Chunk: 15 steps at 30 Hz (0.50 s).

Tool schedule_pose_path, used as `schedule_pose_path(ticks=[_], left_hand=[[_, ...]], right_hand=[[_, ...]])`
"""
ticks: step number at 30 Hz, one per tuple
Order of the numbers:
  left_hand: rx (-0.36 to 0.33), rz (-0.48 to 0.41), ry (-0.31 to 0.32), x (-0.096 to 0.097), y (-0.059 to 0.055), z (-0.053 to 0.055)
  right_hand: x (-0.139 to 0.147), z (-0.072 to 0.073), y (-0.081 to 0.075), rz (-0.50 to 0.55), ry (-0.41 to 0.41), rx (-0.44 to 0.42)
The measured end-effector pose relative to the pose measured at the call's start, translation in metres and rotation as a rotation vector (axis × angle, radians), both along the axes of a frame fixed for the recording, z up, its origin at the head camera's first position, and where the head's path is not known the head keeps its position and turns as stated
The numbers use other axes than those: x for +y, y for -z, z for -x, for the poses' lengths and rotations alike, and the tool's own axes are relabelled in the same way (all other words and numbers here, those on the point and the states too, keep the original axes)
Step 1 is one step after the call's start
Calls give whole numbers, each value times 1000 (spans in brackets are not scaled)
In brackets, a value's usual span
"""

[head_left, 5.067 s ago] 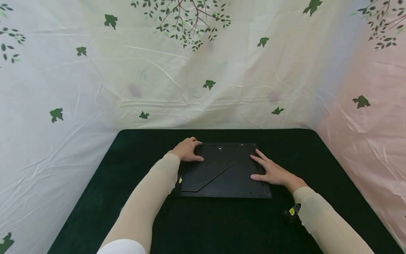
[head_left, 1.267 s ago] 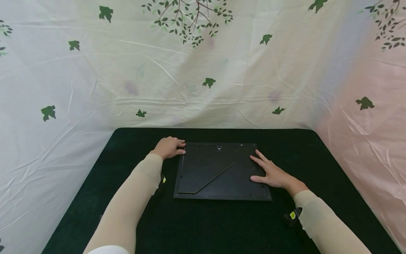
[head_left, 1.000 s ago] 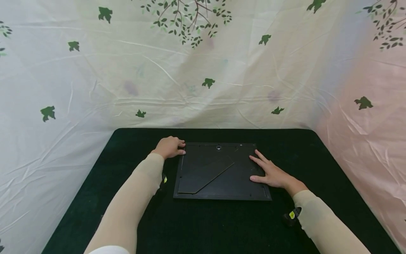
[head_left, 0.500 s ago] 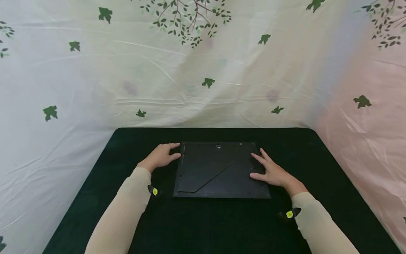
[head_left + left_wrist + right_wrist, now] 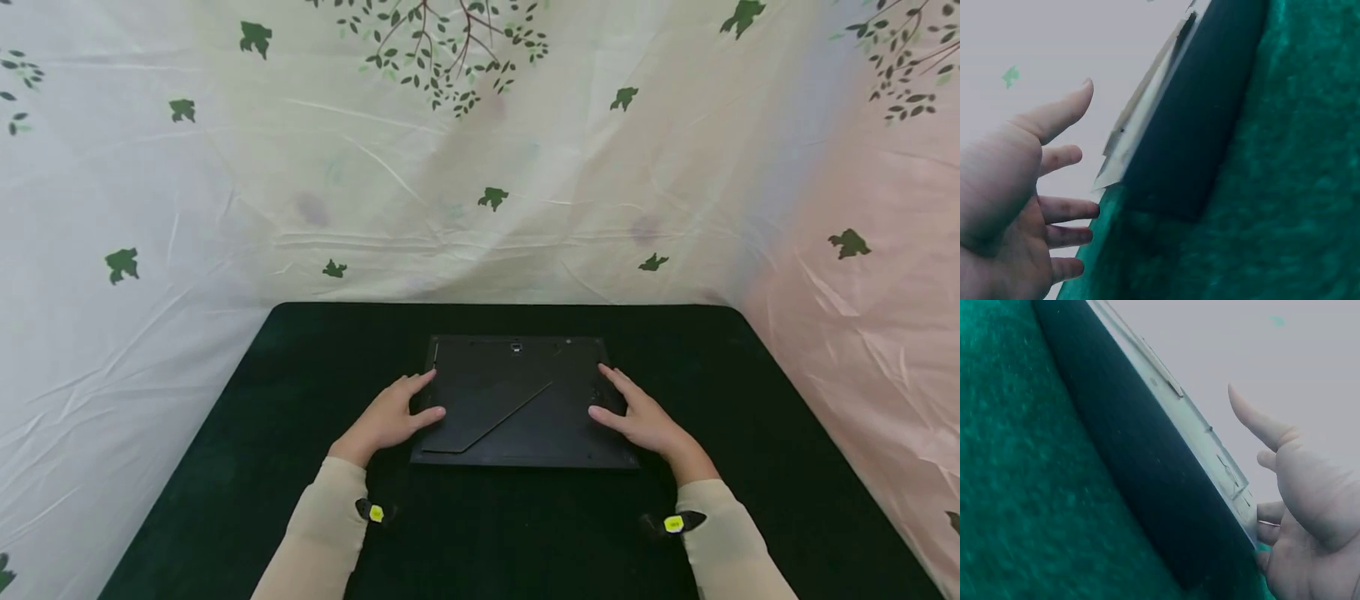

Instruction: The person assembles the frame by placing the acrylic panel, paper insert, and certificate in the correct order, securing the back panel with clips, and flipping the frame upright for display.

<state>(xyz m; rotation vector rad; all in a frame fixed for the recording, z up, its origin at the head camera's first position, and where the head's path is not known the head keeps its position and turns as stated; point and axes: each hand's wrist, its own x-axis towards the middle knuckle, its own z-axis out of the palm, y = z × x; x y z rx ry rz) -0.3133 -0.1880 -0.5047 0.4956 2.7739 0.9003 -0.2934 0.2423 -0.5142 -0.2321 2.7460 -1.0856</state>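
Note:
A black picture frame (image 5: 517, 417) lies back side up on the dark green table, its back panel and the slanted edge of its stand flap showing. My left hand (image 5: 390, 414) is at the frame's left side, fingers extended and thumb over the border. At the right side, my right hand (image 5: 648, 421) mirrors it, thumb over the back panel. The left wrist view shows the left hand (image 5: 1016, 194) with thumb raised and fingers spread beside the frame's edge (image 5: 1179, 119). In the right wrist view, fingertips of the right hand (image 5: 1310, 506) meet the frame's edge (image 5: 1166, 444).
The green-covered table (image 5: 517, 542) has rounded far corners. Behind it and at both sides hangs a pale curtain (image 5: 420, 192) printed with leaves and birds. A dark wrist device with a yellow mark (image 5: 377, 512) sits on each forearm.
My left hand left the frame's far left part, moved out to its left edge, then slid nearer along that side. My right hand shifted slightly nearer. The frame stays in about the same place.

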Motion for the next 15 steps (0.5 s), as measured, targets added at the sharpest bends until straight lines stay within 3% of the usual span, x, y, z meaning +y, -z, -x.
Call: schedule_pose_path(ticks=[7, 15], left_hand=[[5, 19, -6, 4, 11, -2], [21, 57, 8, 11, 13, 0]], right_hand=[[-6, 0, 4, -32, 6, 15], [-7, -1, 11, -111, 11, 20]])
